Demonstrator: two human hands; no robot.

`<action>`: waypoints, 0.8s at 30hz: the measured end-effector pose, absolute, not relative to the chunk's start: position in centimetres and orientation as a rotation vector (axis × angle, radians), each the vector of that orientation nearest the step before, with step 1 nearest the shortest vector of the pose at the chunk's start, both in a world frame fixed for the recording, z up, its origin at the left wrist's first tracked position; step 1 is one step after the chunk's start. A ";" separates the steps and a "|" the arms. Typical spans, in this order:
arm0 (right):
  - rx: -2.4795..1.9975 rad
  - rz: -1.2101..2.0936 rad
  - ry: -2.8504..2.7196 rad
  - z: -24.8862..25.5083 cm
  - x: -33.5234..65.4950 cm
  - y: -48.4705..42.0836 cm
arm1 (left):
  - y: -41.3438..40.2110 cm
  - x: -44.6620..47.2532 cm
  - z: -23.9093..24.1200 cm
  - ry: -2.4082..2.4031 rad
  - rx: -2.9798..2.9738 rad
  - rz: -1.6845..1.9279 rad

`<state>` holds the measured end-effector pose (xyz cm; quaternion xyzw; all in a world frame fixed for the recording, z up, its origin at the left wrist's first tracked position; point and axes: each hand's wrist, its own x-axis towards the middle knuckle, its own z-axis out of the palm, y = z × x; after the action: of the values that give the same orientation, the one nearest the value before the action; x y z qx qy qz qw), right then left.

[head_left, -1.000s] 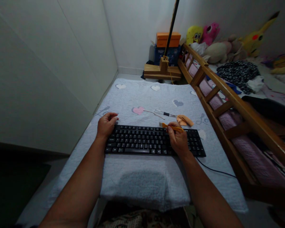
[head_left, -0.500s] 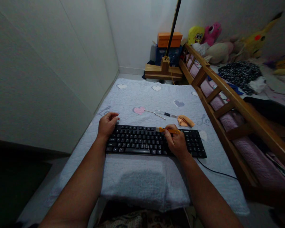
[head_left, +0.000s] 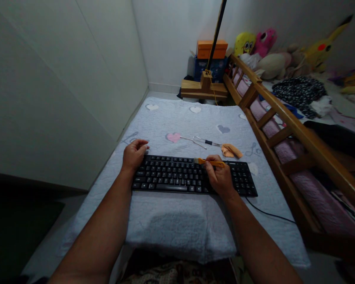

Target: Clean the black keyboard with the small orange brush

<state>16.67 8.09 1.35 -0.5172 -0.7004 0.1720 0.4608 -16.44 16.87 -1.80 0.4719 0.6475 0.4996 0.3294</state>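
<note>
A black keyboard lies across a pale blue blanket with heart patterns. My left hand grips the keyboard's far left corner, fingers curled over its edge. My right hand rests over the keys right of centre and pinches a small orange-handled brush. The brush lies level, its bristle end pointing left over the top row of keys.
Beyond the keyboard lie thin metal tools and an orange cloth. A black cable trails off right. A wooden bed rail runs along the right, with plush toys behind. A wooden stand and stacked boxes sit at the far wall.
My right hand shifted the brush leftward along the top key row, from tilted near the cloth to level over the keys. The left hand stayed on the corner.
</note>
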 end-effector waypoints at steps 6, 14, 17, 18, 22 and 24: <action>-1.285 0.426 -1.742 1.0 16.4 8.3 | 16.9 -16.5 -2.1 1.682 1.221 1.319; -1.267 0.467 -1.657 0.9 16.6 8.4 | 16.8 -16.5 -1.9 1.684 1.233 1.316; -1.319 0.532 -1.577 1.1 17.1 8.5 | 16.7 -16.4 -1.6 1.694 1.237 1.304; -1.329 0.572 -1.538 1.1 17.3 8.6 | 16.7 -16.3 -1.5 1.694 1.235 1.303; -1.316 0.797 -1.369 1.5 17.9 9.2 | 16.7 -16.2 -1.4 1.691 1.216 1.308; -1.300 0.901 -1.307 1.8 18.2 9.7 | 16.7 -16.2 -1.4 1.687 1.218 1.308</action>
<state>18.20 9.72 1.80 -0.5420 -0.5448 0.3755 0.5181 -16.24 16.70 -1.42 0.4671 0.6465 0.5015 0.3353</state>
